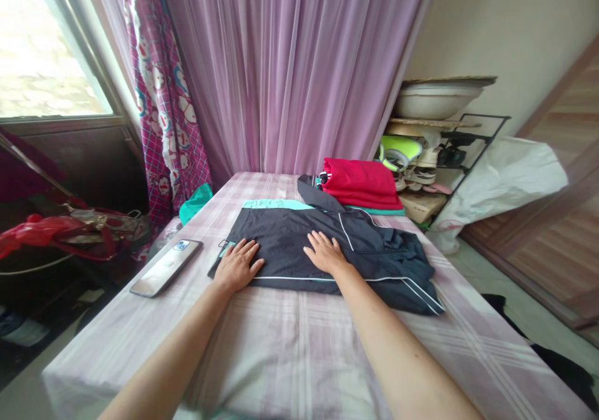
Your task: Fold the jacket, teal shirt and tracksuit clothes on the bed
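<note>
Your left hand (238,265) and right hand (326,254) lie flat, spread and unclenched, on a dark, white-piped garment (285,233) directly beneath them, the cloth under your palms hidden, phone (166,269) beside your left hand, folded red clothing (360,181) beyond your right, forearms (393,332) cut off below.

Phone (167,268), purple curtain (290,70), patterned curtain (161,120), white basin (435,103)

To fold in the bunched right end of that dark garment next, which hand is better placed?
Probably the right hand: it lies flat near the middle of the dark garment, nearer that end. The left hand rests by the opposite end, near the phone.
</note>
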`<state>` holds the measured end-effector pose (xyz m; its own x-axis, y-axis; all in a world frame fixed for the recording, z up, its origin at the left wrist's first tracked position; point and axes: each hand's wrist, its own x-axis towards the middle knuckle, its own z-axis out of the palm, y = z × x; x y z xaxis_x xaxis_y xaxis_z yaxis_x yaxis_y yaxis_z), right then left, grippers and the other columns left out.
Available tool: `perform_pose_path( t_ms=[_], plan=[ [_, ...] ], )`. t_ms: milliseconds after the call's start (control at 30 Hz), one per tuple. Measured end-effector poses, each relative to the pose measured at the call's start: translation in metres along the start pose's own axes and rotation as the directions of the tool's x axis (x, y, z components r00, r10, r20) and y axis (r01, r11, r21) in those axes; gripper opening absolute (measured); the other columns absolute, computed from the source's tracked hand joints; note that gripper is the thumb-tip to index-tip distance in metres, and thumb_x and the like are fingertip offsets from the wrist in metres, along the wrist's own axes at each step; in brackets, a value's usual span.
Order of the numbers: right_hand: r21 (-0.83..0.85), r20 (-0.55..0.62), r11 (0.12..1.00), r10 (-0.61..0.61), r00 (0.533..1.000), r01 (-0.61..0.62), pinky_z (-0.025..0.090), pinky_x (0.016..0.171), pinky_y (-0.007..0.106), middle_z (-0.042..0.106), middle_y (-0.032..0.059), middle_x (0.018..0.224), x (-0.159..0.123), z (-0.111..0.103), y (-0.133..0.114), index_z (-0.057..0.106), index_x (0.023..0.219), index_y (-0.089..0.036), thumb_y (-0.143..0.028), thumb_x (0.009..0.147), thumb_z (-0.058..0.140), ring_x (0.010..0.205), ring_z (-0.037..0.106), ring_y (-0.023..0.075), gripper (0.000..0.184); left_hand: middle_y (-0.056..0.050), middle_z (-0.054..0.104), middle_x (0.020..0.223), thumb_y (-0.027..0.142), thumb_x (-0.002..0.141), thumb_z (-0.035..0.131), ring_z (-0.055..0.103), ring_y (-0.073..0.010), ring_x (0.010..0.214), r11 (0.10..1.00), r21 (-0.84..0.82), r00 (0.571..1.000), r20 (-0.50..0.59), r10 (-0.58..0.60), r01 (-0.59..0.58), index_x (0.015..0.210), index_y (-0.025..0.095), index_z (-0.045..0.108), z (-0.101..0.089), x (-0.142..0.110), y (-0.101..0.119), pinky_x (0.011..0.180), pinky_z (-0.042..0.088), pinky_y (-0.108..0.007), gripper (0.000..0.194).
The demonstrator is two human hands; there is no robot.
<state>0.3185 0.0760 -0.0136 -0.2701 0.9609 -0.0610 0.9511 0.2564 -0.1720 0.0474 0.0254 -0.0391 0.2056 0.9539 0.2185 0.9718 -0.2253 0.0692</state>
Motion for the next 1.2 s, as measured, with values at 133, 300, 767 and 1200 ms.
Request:
perform_pose_path(
  t_ms=[133, 300, 767, 1200],
  plan=[
    [-0.022, 0.086, 0.999, 0.039, 0.996, -0.038, 0.015, 0.121, 0.05, 0.017, 0.0075, 0.166, 0.001, 0.009, 0.013, 0.026, 0.157, -0.018, -0.048, 0.1, 0.024, 0.152, 0.015, 0.0224, 0.064, -0.005, 0.05, 0.15, 0.054, 0.096, 0.039, 0.036, -0.0295, 0.145, 1.0, -0.018, 1.0, 0.014, 0.001, 0.0, 0.142, 0.025, 0.053, -0.002, 0.0, 0.001, 0.117, 0.03, -0.051, 0.056],
    [-0.067, 0.064, 0.996, 0.061, 0.996, -0.057, 0.014, 0.121, 0.048, 0.022, 0.0074, 0.164, -0.027, 0.003, 0.035, 0.029, 0.156, -0.019, -0.048, 0.1, 0.023, 0.151, 0.02, 0.0215, 0.064, -0.006, 0.051, 0.15, 0.054, 0.096, 0.04, 0.037, -0.0297, 0.145, 0.999, -0.032, 1.0, 0.0, 0.008, -0.008, 0.141, 0.022, 0.054, -0.002, -0.001, 0.0, 0.118, 0.03, -0.05, 0.057],
    [-0.142, -0.248, 0.922, 0.319, 0.915, -0.36, 0.025, 0.116, 0.051, 0.051, 0.0069, 0.15, -0.106, 0.029, 0.13, 0.057, 0.139, -0.022, -0.041, 0.099, 0.028, 0.139, 0.043, 0.0238, 0.053, -0.008, 0.057, 0.144, 0.039, 0.097, 0.039, 0.047, -0.0269, 0.137, 0.956, -0.051, 0.932, -0.212, -0.293, 0.289, 0.133, 0.023, 0.061, -0.005, -0.02, -0.012, 0.117, 0.03, -0.049, 0.045],
    [0.042, -0.494, 0.98, 0.188, 0.849, -0.193, 0.04, 0.101, 0.044, 0.066, 0.0103, 0.13, -0.111, 0.038, 0.155, 0.066, 0.109, -0.022, -0.038, 0.09, 0.038, 0.121, 0.058, 0.0257, 0.038, -0.015, 0.066, 0.131, 0.055, 0.093, 0.042, 0.057, -0.0311, 0.125, 0.846, -0.03, 0.845, -0.049, -0.533, 0.532, 0.135, 0.019, 0.055, -0.021, -0.038, -0.024, 0.108, 0.036, -0.048, 0.057]
  ],
)
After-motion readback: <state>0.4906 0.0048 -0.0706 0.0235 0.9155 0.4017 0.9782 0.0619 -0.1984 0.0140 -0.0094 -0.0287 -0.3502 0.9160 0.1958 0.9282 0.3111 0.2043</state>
